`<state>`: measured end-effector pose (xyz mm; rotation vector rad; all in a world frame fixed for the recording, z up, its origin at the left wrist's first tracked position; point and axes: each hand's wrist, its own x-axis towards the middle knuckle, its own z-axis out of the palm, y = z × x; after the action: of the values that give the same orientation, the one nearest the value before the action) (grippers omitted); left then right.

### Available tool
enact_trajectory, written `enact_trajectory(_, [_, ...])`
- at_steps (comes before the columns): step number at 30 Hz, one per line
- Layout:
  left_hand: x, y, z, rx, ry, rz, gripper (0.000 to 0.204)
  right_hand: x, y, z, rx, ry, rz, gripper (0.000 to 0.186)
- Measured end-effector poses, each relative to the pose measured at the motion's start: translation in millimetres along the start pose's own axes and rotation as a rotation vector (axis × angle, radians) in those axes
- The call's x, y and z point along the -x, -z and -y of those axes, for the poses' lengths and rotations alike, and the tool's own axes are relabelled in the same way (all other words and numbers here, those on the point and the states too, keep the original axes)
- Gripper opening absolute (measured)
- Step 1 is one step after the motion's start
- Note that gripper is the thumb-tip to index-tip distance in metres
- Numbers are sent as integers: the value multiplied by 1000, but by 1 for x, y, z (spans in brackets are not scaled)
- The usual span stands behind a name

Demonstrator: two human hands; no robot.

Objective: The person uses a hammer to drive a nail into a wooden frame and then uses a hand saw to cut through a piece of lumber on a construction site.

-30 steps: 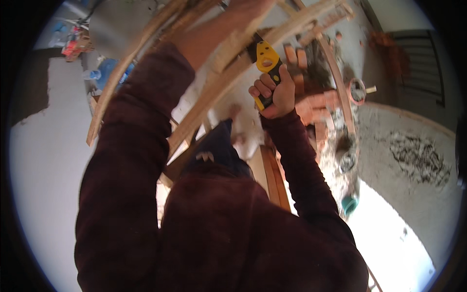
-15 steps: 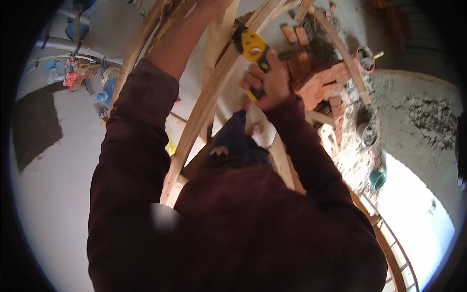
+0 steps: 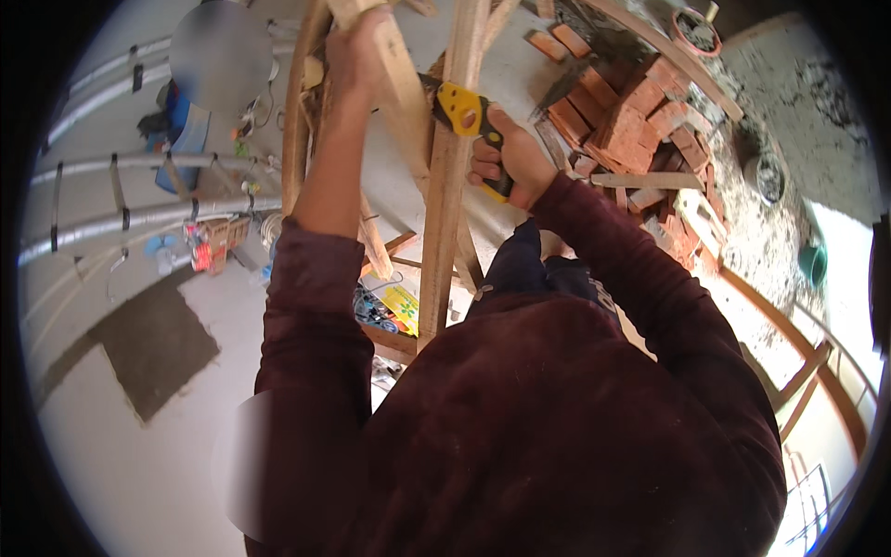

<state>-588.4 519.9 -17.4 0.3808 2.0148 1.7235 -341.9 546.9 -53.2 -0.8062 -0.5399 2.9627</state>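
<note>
In my right hand (image 3: 520, 158) is a handsaw (image 3: 458, 104) with a yellow and black handle, the fingers wrapped round its grip. Its dark front end reaches left past an upright wooden post (image 3: 448, 200); most of the blade is hidden or too small to make out. My left hand (image 3: 357, 51) is stretched out at the top of the view, closed on a pale wooden board (image 3: 399, 88). That board slants down behind the post. My left fingers are partly hidden and a little blurred.
A heap of red bricks (image 3: 622, 121) lies to the right of the saw. Beyond it stand a bucket of mortar (image 3: 766, 176) and a green bucket (image 3: 813, 265). Silver pipes (image 3: 139, 223) and a cardboard box (image 3: 223, 239) are at the left. A yellow packet (image 3: 401, 304) lies low between timbers.
The whole view has shifted, so bricks and pipes appear in new places. Both hands keep their hold on board and saw; the saw stays close to the timber.
</note>
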Motion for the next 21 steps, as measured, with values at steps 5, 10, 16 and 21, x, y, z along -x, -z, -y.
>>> enact_trajectory(5, [-8, -22, -61, 157, 7, 159, 44, 2, -16, 15, 111, 69, -133, 35])
enact_trajectory(10, [-26, -16, -40, 8, -87, 18, 46, 63, -21, 1, 76, 23, -258, 29])
enact_trajectory(16, [27, -23, -70, -131, -201, 24, 43, 237, -10, 21, -138, -55, -414, 54])
enact_trajectory(21, [12, -51, -77, -245, -172, 87, 46, 14, 12, 37, -28, -31, 25, 28])
